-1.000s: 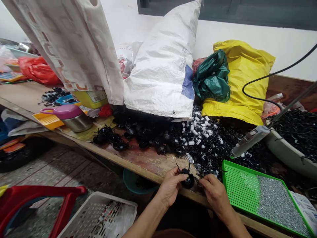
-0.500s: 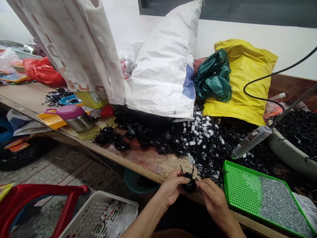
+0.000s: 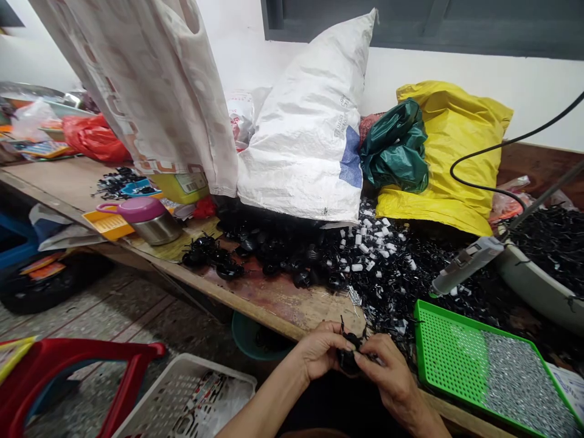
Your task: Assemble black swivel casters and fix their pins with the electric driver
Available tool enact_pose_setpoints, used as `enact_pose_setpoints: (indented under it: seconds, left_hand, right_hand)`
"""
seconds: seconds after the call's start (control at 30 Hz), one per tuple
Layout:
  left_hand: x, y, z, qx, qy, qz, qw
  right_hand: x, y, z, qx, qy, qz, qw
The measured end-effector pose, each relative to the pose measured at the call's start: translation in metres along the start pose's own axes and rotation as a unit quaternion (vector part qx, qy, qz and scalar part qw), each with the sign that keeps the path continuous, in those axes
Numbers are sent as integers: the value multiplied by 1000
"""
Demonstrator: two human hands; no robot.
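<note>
My left hand (image 3: 319, 351) and my right hand (image 3: 385, 371) meet at the near edge of the wooden table (image 3: 278, 301). Both are closed on one small black plastic part (image 3: 349, 354) with thin prongs sticking up. The left fingers pinch it from the left, the right fingers press on it from the right. Just beyond the hands lies a heap of black parts (image 3: 292, 252) mixed with small white pieces (image 3: 371, 240). A green perforated tray (image 3: 444, 350) with tiny metal bits stands right of my right hand.
A big white sack (image 3: 310, 128), a yellow bag (image 3: 449, 152) and a green bag (image 3: 396, 146) lean on the back wall. A handheld tool (image 3: 465, 264) on a cable hangs by a basin of black parts (image 3: 545, 246). A purple-lidded pot (image 3: 146, 216), red stool (image 3: 82, 371) and white basket (image 3: 182, 395) are left.
Both hands have drawn slightly closer to me and together around the black part. The right fingers have closed onto it. The view has tilted a little.
</note>
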State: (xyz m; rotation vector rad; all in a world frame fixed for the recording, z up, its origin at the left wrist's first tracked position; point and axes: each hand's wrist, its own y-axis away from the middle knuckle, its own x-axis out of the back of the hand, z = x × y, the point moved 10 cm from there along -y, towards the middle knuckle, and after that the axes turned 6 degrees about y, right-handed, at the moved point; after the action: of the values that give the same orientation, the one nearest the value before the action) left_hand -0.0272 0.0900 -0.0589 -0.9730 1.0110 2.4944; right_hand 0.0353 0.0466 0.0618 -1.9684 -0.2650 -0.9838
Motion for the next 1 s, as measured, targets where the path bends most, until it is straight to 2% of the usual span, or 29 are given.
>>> enact_pose_setpoints:
  seconds: [0.1, 0.2, 0.3, 0.37, 0.47, 0.53, 0.57, 0.63, 0.73, 0.8, 0.9, 1.0]
  left_hand:
    - [0, -3, -1, -4, -10, -7, 1000]
    - [-2, -4, 2, -19, -12, -10, 1000]
    - [-2, -4, 6, -47, -15, 3, 999]
    - [0, -3, 17, -98, -28, 18, 995]
    - [8, 2, 43, -211, -63, 56, 974]
    - [16, 5, 54, -260, -76, 87, 959]
    - [19, 6, 57, -274, -81, 96, 954]
    - [22, 5, 60, -284, -92, 99, 949]
    - [24, 4, 59, -285, -104, 95, 948]
    - [25, 3, 58, -283, -98, 94, 949]
    - [26, 4, 59, -290, -90, 94, 948]
    - [26, 4, 60, -294, -92, 91, 947]
  right_hand:
    - [-3, -3, -7, 39, 27, -47, 998]
    - [-4, -4, -10, 62, 63, -67, 994]
    - [-10, -2, -2, 54, 87, -98, 990]
    - [-14, 1, 11, 31, 89, -128, 987]
    - [-4, -1, 52, -51, 79, -134, 987]
    - [19, -6, 98, -152, 108, -84, 979]
    - [34, -6, 125, -220, 153, -54, 962]
    - [51, -11, 164, -281, 198, -27, 939]
    - [53, -21, 206, -341, 245, -33, 907]
    - [45, -26, 223, -376, 273, -51, 884]
    - [34, -27, 234, -415, 304, -73, 855]
    - [32, -28, 231, -407, 309, -82, 855]
